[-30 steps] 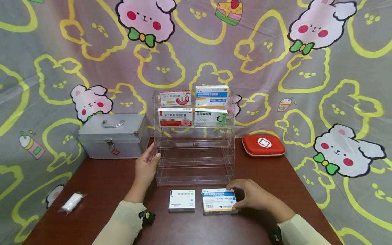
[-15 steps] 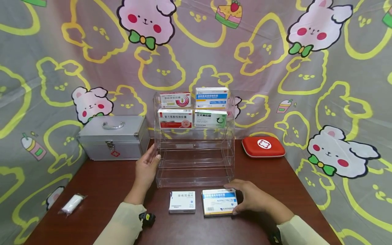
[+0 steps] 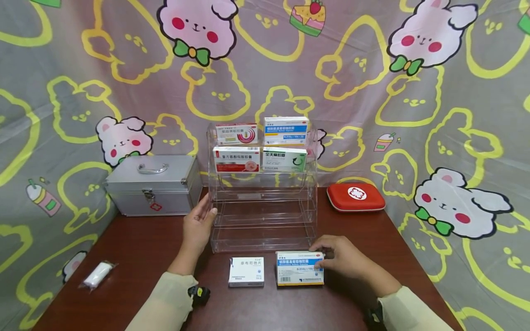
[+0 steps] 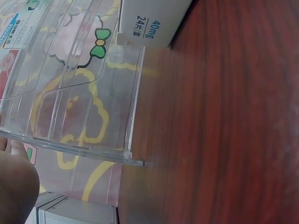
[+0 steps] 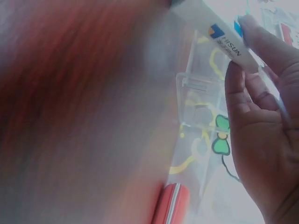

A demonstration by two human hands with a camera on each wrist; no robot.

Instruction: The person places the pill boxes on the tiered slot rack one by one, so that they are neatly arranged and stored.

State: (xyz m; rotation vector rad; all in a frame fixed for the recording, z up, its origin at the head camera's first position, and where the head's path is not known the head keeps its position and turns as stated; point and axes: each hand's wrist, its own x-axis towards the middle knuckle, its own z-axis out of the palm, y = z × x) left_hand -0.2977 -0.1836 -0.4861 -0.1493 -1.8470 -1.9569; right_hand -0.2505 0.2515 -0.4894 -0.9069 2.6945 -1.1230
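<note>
In the head view, my right hand [image 3: 345, 259] pinches a blue-and-white medicine box [image 3: 300, 273] by its right end. Its printed front faces me; whether its lower edge touches the table is hard to tell. The right wrist view shows the end of this medicine box [image 5: 224, 42] between thumb and fingers. To its left a white medicine box [image 3: 246, 272] lies on the table. My left hand [image 3: 198, 225] rests with extended fingers against the left side of a clear stepped display rack [image 3: 265, 232]. In the left wrist view, fingertips [image 4: 16, 148] touch the rack's side panel.
Several medicine boxes [image 3: 237, 159] fill the rack's two upper tiers. A silver metal case [image 3: 153, 188] stands back left, and a red zip case [image 3: 356, 197] back right. A small white wrapped packet [image 3: 98, 275] lies at the table's left. Patterned cloth [image 3: 356, 55] hangs behind.
My right hand has moved slightly up and right with the blue-and-white medicine box, whose front now tilts more upright. The thumb has shifted higher on it. My left hand stays at the rack.
</note>
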